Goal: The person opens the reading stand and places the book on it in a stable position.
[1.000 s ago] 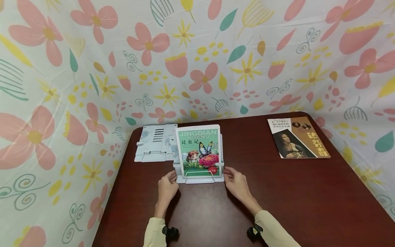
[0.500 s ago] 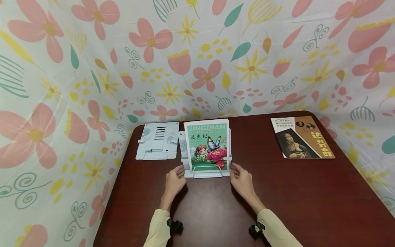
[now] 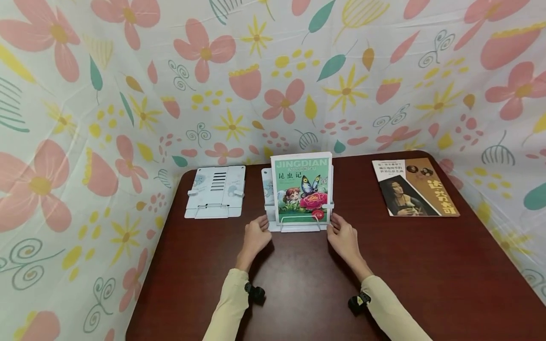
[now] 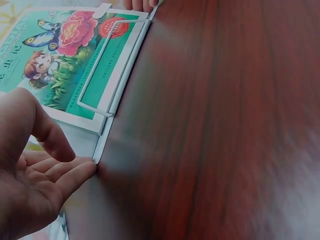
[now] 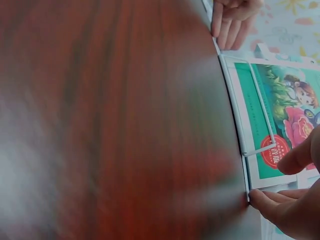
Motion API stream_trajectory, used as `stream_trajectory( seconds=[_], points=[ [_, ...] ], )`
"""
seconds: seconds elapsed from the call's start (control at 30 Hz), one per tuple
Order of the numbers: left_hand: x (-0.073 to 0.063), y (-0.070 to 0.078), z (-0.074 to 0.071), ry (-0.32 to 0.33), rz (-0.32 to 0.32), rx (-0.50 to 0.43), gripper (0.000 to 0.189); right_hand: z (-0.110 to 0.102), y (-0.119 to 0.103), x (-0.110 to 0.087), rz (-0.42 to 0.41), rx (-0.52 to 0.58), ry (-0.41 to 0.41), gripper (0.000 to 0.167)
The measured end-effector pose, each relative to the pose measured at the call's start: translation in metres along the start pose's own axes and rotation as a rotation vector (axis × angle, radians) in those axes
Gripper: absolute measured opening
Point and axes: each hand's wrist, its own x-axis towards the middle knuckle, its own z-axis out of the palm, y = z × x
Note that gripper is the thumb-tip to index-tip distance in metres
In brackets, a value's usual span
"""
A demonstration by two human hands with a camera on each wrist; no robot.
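A white book stand [image 3: 273, 227] stands near the table's far side. Propped on it is a green picture-covered book [image 3: 303, 189], behind a wire page holder [image 3: 300, 229]. My left hand [image 3: 257, 235] is at the stand's lower left corner, and my right hand [image 3: 343, 237] at its lower right. In the left wrist view, extended fingers [image 4: 75, 172] touch the stand's edge, the thumb bent above them. The right wrist view has the right fingertips [image 5: 256, 196] at the opposite corner, with the thumb apart from them. The hands partly hide both lower corners.
Left of the stand, a second white book stand [image 3: 216, 189] lies flat on the brown table [image 3: 307, 289]. A book with a portrait cover [image 3: 414, 189] lies at the back right. Flowered cloth [image 3: 281, 94] encloses the table's back and sides.
The stand with the green book has moved right and away from me, both hands staying at its lower corners. The second stand and the portrait book keep their places on the table.
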Motion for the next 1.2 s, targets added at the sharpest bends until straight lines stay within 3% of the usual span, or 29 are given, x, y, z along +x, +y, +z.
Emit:
stream_trajectory(
  seconds=[0.37, 0.67, 0.8, 1.0, 1.2],
  points=[
    [0.019, 0.019, 0.028, -0.048, 0.032, 0.001, 0.060, -0.018, 0.015, 0.019, 0.007, -0.075, 0.029, 0.051],
    [0.037, 0.033, 0.048, -0.153, 0.036, -0.030, 0.070, -0.028, 0.029, 0.042, 0.018, -0.125, 0.074, 0.053],
    [0.044, 0.040, 0.053, -0.203, 0.051, -0.002, 0.074, -0.030, 0.031, 0.050, 0.030, -0.136, 0.099, 0.053],
    [0.054, 0.053, 0.065, -0.271, 0.068, 0.058, 0.079, -0.038, 0.037, 0.062, 0.085, -0.134, 0.076, 0.060],
    [0.064, 0.061, 0.076, -0.278, 0.059, 0.047, 0.077, -0.050, 0.044, 0.071, 0.108, -0.130, 0.073, 0.061]
  ],
)
